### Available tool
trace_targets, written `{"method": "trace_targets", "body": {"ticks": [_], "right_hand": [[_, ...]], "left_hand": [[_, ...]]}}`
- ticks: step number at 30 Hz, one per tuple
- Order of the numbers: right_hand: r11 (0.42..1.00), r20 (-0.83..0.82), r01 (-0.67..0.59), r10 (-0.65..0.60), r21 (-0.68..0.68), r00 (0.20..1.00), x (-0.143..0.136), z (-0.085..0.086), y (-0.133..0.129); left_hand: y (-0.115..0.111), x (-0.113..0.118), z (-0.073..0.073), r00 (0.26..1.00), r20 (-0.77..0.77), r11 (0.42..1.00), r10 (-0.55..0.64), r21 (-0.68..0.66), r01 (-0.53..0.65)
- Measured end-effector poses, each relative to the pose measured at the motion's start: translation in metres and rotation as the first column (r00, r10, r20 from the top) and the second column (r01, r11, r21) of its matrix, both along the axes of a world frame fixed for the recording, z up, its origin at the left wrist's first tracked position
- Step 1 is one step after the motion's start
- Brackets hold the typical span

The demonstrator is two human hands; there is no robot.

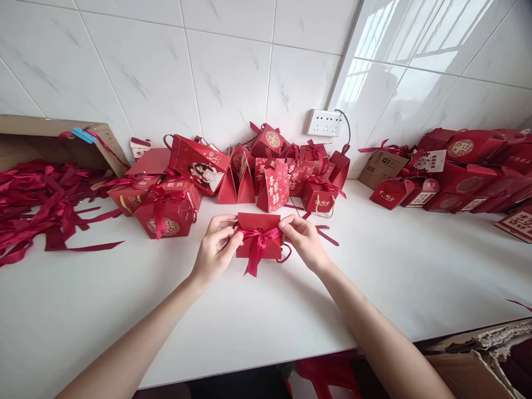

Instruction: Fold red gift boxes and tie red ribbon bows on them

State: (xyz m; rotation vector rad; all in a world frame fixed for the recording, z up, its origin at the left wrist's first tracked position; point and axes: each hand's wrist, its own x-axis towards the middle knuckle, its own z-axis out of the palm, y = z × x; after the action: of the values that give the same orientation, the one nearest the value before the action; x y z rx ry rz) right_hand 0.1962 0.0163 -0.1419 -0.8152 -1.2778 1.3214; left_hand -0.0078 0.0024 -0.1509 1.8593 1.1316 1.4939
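A small red gift box sits on the white table in front of me, a glossy red ribbon tied in a bow across its front. One ribbon tail hangs down over the lower edge. At the box's left side my left hand is closed, its thumb and fingers pinching the ribbon. On the opposite side my right hand pinches the ribbon's other side near the upper right corner. Fingers hide both side edges of the box. A twisted red cord handle sticks out at the lower right.
Behind the hands stand several red gift boxes along the tiled wall. A ribbon pile spills from a cardboard box at left. More boxes are stacked at right. A power socket is on the wall.
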Motion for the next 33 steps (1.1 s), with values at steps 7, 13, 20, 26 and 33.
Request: {"method": "trace_targets", "body": {"ticks": [7,13,20,26,33], "right_hand": [[1.0,0.018,-0.007,0.007,-0.004,1.0,-0.001,0.001,-0.001],[0.999,0.043,-0.031,0.031,-0.005,0.999,-0.01,-0.001,-0.003],[0.997,0.11,0.072,-0.07,-0.012,0.991,-0.004,-0.007,0.007],[0.537,0.287,0.151,-0.643,0.83,0.71,-0.011,0.003,-0.028],[0.204,0.454,-0.476,-0.739,0.855,0.498,-0.023,0.0,-0.037]], "left_hand": [[0.01,-0.002,-0.007,1.0,-0.019,0.991,-0.008,0.13,0.01],[0.013,0.01,-0.002,0.987,-0.121,0.992,-0.107,0.053,0.114],[0.024,-0.001,0.014,0.991,0.125,0.961,0.037,-0.278,0.0],[0.03,0.012,0.013,0.985,0.169,0.869,-0.019,-0.484,0.1],[0.017,0.014,0.005,0.974,0.167,0.864,-0.152,-0.455,0.213]]}}
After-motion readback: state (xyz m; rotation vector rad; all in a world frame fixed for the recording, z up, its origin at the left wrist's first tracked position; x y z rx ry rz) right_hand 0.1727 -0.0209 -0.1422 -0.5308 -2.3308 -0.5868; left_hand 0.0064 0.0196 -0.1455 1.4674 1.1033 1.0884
